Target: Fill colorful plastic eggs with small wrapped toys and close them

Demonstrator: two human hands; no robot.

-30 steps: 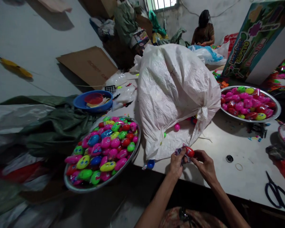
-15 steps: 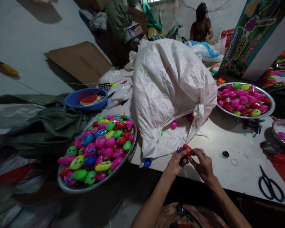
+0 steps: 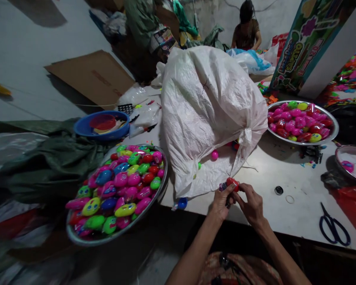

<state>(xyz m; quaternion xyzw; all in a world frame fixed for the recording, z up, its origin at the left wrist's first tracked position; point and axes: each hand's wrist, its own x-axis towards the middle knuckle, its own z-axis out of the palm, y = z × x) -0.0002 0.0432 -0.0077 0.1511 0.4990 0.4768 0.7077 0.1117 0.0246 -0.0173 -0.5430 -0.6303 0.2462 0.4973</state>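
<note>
Above the front edge of the white table [image 3: 267, 198], my left hand [image 3: 221, 204] is closed on a red plastic egg [image 3: 233, 184] with a small purple-and-dark piece beside it. My right hand [image 3: 250, 204] pinches the egg's right side with thumb and forefinger. Fingers cover part of the egg, so its lower side is hidden. Behind my hands, a large white woven sack [image 3: 207, 107] lies with its mouth toward me. A pink ball [image 3: 214, 154] rests at the sack's opening. Left of my hands, a blue cup-like piece [image 3: 182, 203] sits at the table edge.
A basin [image 3: 118, 233] of colourful wrapped eggs stands at left, a metal bowl [image 3: 335, 132] of similar eggs at right. Scissors [image 3: 334, 225] lie near the right edge, by black rings [image 3: 279, 190]. A blue tub [image 3: 101, 136] stands behind left; another person [image 3: 247, 29] sits far back.
The view has shifted slightly, so the surroundings sit a little further left. Both hands stay on the red egg, which shows somewhat more between the fingers and looks slightly turned.
</note>
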